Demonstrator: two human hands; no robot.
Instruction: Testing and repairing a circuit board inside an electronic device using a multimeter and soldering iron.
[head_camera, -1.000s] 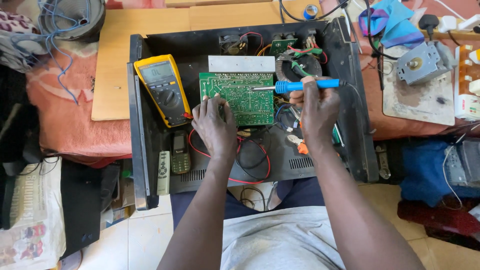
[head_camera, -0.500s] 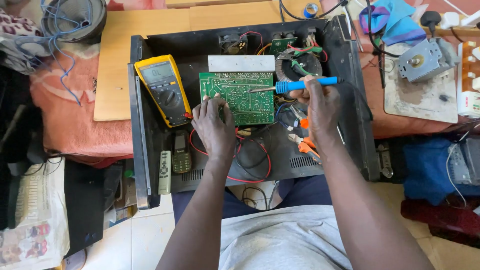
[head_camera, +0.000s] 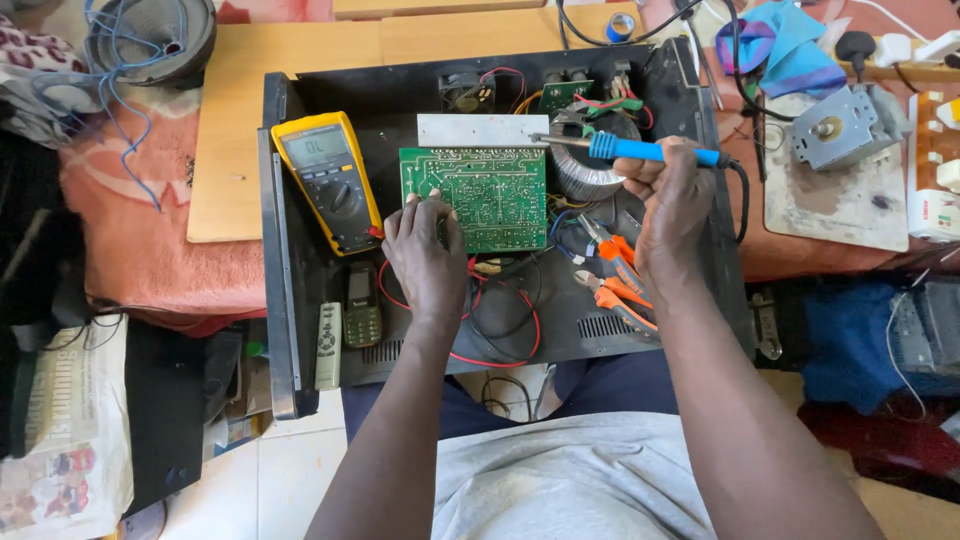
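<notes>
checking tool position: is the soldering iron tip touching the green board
No, the soldering iron in the right hand has its tip just off the green circuit board.

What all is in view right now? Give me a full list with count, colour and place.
circuit board: 1, green, centre of chassis
soldering iron: 1, blue handle, tip at board's upper right corner
multimeter: 1, yellow, left in chassis
chassis: 1, black, open, on the bench
pliers: 2, orange handles, right of board
toroidal coil: 1, grey, beside board
red wires: several, front of chassis
mobile phone: 1, dark, front left
remote control: 1, grey, front left
small motor: 1, grey, far right
left hand: 1, fingers on board's lower left
right hand: 1, grips soldering iron
</notes>
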